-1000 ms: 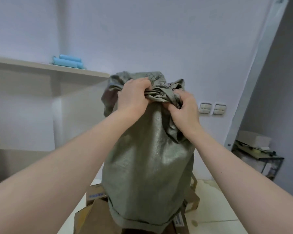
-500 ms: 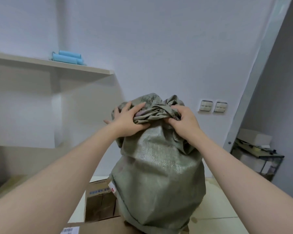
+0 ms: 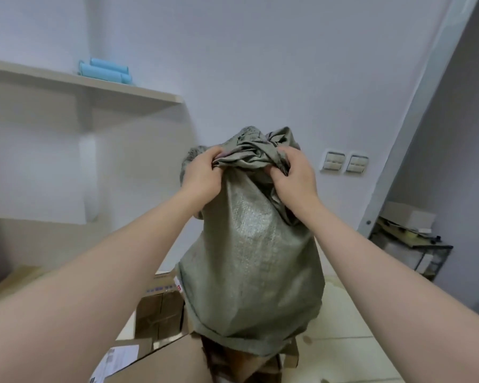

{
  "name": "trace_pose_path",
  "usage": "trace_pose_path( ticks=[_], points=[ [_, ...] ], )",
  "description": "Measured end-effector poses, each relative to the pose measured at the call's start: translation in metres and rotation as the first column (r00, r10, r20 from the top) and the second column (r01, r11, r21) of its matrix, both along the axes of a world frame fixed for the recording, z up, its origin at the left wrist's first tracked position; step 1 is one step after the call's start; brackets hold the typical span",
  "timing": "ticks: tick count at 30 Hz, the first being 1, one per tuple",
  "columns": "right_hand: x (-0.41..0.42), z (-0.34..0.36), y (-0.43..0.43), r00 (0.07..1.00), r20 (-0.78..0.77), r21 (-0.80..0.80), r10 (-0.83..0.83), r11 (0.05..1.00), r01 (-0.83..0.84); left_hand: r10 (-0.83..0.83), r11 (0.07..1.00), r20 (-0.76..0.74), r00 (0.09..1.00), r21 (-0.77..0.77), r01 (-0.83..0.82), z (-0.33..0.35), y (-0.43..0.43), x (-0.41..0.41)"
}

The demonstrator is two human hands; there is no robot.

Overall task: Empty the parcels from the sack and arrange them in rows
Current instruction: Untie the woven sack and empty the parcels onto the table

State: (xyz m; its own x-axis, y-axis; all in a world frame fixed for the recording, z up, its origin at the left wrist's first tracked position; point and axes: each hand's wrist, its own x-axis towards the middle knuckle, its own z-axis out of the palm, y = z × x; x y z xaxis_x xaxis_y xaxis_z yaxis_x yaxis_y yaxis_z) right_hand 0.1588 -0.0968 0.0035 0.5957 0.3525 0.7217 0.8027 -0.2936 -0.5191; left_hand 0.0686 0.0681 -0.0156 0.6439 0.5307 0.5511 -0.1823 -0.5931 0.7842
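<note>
We see a grey-green sack (image 3: 249, 258) with a fine woven texture, and plain brown cardboard parcels (image 3: 161, 313), one with a white label (image 3: 116, 357) printed in black. The rolls (image 3: 105, 71) are pale blue, the shelf (image 3: 122, 89) beige, the wall (image 3: 260, 64) lilac-white, the switches (image 3: 333, 161) white and the floor tiles (image 3: 343, 327) cream.

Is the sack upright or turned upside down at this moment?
Upside down: the left hand and right hand grip the bunched top end of the sack, while its hemmed mouth hangs down over the cardboard boxes.
</note>
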Motion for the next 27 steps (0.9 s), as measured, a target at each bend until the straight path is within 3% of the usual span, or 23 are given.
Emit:
trace_pose_path(
  ticks=[4,6,8,13,17,20,23,27],
  points=[
    [-0.021,0.027,0.012,0.991,0.131,0.222,0.019,0.974,-0.048,0.051,0.997,0.184,0.982,0.049,-0.061,0.041,0.002,-0.017],
    [-0.028,0.041,0.021,0.985,0.167,0.247,0.032,0.966,-0.073,0.096,0.99,0.208,0.973,0.077,-0.114,0.061,0.007,-0.027],
    [-0.032,0.046,0.025,0.992,0.113,0.144,0.056,0.987,-0.072,0.168,0.979,0.107,0.98,0.095,-0.178,0.061,0.02,-0.032],
    [-0.033,0.01,0.026,0.999,-0.014,-0.165,0.042,0.985,-0.044,0.125,0.988,-0.18,0.976,0.11,-0.106,0.0,0.032,-0.045],
    [-0.029,-0.013,0.028,0.999,-0.001,-0.314,-0.036,0.949,0.034,-0.086,0.996,-0.342,0.936,-0.006,0.089,-0.033,0.024,-0.054],
    [-0.027,-0.015,0.018,1.0,-0.006,-0.298,-0.016,0.954,0.013,-0.152,0.987,-0.504,0.85,-0.031,0.158,-0.027,0.018,-0.054],
    [-0.028,-0.016,0.01,0.997,-0.058,-0.216,0.06,0.974,-0.071,-0.116,0.993,-0.382,0.917,-0.063,0.099,-0.011,0.001,-0.048],
    [-0.034,-0.019,0.007,0.972,-0.175,0.069,0.16,0.986,-0.15,-0.06,0.998,-0.286,0.956,0.007,0.064,-0.003,-0.024,-0.039]
  ],
)
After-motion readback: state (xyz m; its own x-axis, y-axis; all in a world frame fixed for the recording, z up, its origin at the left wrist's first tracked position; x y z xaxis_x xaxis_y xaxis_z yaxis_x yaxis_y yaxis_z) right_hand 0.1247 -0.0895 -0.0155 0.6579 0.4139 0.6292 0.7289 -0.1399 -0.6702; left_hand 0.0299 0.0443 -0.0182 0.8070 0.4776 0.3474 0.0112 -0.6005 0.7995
